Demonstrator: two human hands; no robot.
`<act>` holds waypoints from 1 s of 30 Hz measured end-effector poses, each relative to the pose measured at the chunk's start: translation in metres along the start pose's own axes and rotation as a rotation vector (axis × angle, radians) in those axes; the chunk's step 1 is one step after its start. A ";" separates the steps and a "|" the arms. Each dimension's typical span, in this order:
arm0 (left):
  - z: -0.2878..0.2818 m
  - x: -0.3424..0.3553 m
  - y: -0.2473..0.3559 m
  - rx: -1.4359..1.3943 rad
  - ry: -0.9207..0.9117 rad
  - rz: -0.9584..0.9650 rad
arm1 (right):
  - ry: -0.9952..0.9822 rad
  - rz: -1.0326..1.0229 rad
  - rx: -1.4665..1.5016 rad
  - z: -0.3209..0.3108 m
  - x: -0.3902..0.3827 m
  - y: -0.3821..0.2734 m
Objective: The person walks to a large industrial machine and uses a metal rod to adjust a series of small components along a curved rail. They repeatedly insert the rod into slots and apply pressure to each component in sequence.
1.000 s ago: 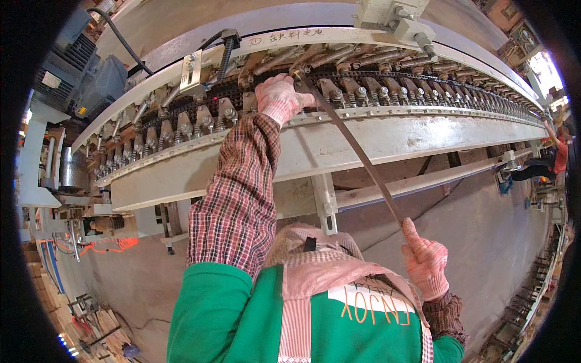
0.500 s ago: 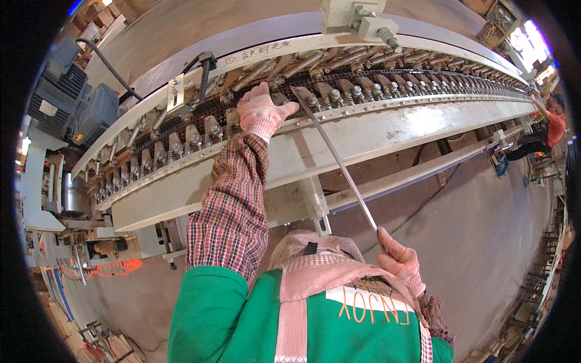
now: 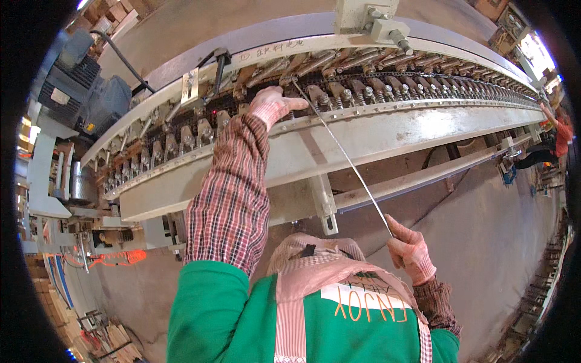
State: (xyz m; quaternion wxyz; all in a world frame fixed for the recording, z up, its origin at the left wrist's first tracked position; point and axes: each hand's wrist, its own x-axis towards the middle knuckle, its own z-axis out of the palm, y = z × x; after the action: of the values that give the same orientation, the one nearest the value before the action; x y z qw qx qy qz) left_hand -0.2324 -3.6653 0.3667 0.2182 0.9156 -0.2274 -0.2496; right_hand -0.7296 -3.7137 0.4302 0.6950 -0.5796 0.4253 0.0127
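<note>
Grey concrete floor (image 3: 478, 239) spreading below long cream metal conveyor (image 3: 393, 140). Thin silvery strip (image 3: 362, 177), long axis slanting across it, pointing up-left, far end perhaps touching conveyor; right pink-white-gloved hand (image 3: 410, 249) pinching near end. Left pink-white-gloved hand (image 3: 270, 106) lying over conveyor, fingertips hidden, grip untellable.

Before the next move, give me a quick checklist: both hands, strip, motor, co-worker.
1. Right hand gripping the lower end of the strip: ok.
2. Strip's upper end up at the machine: ok, near the left hand.
3. Left hand clear of the machine: not ok, it is over the spring row.
4. Motor off: cannot tell.
5. Co-worker clear: not ok, arm reaches toward the far end.
</note>
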 end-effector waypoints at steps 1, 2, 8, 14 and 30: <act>-0.004 0.001 0.002 -0.098 -0.019 -0.023 | 0.001 0.004 0.007 -0.002 -0.001 0.003; -0.010 0.004 0.005 -0.203 -0.030 -0.049 | -0.008 0.021 0.044 -0.005 -0.005 0.007; -0.004 -0.002 0.015 0.757 0.276 0.219 | -0.020 0.073 0.186 -0.001 -0.020 0.028; -0.014 0.006 0.003 1.023 0.288 0.356 | -0.033 0.032 0.185 0.005 -0.011 0.024; 0.020 0.032 -0.016 -0.151 0.455 -0.214 | 0.062 -0.170 -0.254 0.000 0.014 0.025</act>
State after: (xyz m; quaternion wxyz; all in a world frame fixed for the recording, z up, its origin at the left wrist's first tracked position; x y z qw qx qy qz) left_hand -0.2135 -3.6752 0.3317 0.3040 0.9481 -0.0552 -0.0749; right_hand -0.7332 -3.7125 0.4018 0.6012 -0.6968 0.3910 -0.0104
